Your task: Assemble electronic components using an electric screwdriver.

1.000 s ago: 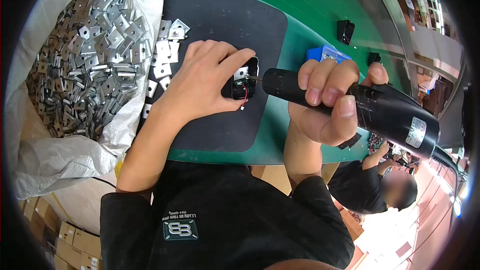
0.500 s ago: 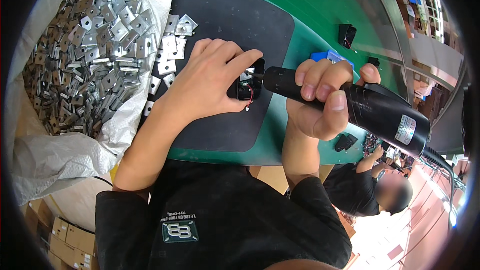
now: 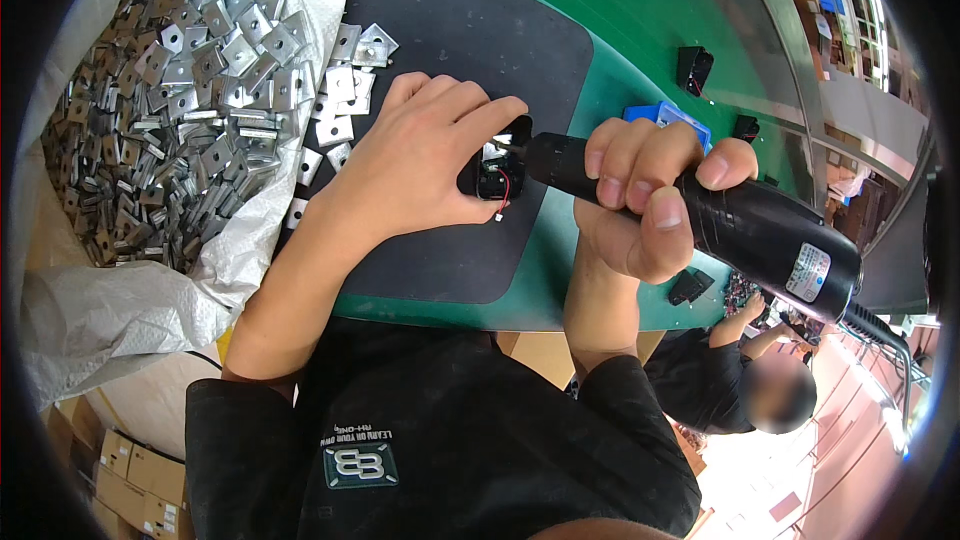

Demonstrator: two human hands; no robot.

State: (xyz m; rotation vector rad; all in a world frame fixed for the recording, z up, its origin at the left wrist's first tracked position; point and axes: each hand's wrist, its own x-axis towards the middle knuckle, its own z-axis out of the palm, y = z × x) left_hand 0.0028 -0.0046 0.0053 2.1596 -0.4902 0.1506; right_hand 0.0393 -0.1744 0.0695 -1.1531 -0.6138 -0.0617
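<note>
My left hand [image 3: 425,155] grips a small black plastic housing [image 3: 515,178] on the dark mat, fingers round its far side and thumb at its near edge. Inside the housing a bright metal piece shows, and a red wire [image 3: 506,186] with a small white connector hangs out beside my thumb. My right hand [image 3: 655,185] is wrapped round a corded black electric screwdriver [image 3: 750,215]. Its nose points left, and the bit reaches into the open housing. The bit's very tip is hard to make out.
A white woven sack [image 3: 250,240] heaped with square metal plates [image 3: 215,70] stands at the left. Several loose plates [image 3: 340,85] lie on the mat [image 3: 450,20]. A blue tray [image 3: 670,120] and black housings [image 3: 693,70] sit on the green table. A co-worker [image 3: 700,380] is at lower right.
The screwdriver's rear end has dipped slightly toward me, with its bit still at the housing. My right index finger has curled onto the tool. My left hand has barely moved.
</note>
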